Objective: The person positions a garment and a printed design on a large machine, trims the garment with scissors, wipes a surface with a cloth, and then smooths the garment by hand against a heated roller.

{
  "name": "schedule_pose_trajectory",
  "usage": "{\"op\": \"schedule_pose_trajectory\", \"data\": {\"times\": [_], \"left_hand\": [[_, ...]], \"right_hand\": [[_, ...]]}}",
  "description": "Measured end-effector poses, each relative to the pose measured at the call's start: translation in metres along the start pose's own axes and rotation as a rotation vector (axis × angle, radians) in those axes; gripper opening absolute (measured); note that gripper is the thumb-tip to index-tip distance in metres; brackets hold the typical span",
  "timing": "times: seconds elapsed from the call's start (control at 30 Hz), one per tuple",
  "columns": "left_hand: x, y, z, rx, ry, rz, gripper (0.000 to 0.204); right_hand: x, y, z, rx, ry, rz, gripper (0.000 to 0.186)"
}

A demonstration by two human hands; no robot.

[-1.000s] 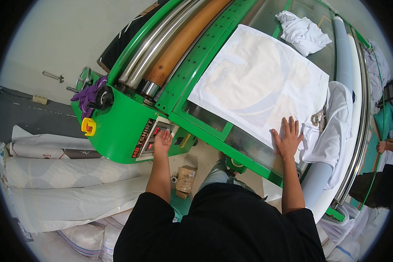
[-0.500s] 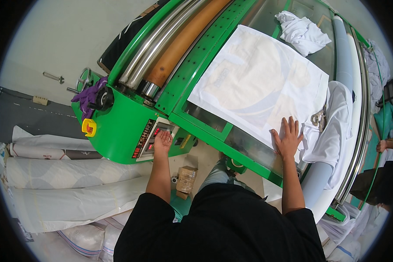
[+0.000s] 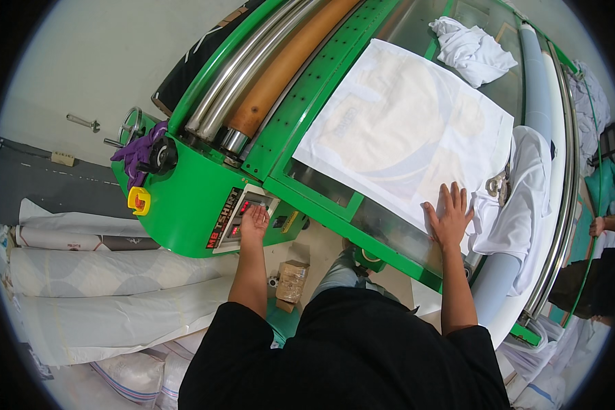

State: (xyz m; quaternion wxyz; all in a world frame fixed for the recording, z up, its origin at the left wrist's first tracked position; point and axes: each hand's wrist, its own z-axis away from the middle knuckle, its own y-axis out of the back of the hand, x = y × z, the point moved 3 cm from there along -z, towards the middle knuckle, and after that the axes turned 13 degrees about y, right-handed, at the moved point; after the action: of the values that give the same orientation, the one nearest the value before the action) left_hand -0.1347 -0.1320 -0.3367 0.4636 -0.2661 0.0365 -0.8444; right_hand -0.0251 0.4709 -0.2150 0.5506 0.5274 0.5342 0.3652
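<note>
My left hand (image 3: 255, 218) is at the control panel (image 3: 270, 205) on the green machine (image 3: 191, 195), fingertips against it. Its fingers look loosely extended, with nothing seen in them. Red lit digits show beside that hand. Flat and spread, my right hand (image 3: 449, 213) rests on the near right part of a white fabric sheet (image 3: 383, 102), open and gripping nothing. Faint printed shapes show through the sheet, which lies on the machine's glass-like table. Right of that hand are scissors (image 3: 497, 186) and a bunched white cloth (image 3: 524, 184).
A crumpled white cloth (image 3: 473, 53) lies at the table's far end. Steel rollers and a brown roller (image 3: 266, 85) run along the left; a blue-grey roll (image 3: 495, 283) is at the right. Large wrapped rolls (image 3: 116, 270) lie at lower left. Another person's hand (image 3: 598, 227) shows far right.
</note>
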Motion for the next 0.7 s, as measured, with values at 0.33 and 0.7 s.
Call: {"op": "schedule_pose_trajectory", "data": {"times": [0.33, 0.7], "left_hand": [[0.0007, -0.0007, 0.0025, 0.005, 0.016, 0.002, 0.032], [0.0017, 0.003, -0.002, -0.002, 0.017, -0.004, 0.031]], "right_hand": [[0.0006, -0.0017, 0.0004, 0.01, 0.012, 0.02, 0.079], [0.0017, -0.0022, 0.0003, 0.014, 0.016, 0.013, 0.08]]}}
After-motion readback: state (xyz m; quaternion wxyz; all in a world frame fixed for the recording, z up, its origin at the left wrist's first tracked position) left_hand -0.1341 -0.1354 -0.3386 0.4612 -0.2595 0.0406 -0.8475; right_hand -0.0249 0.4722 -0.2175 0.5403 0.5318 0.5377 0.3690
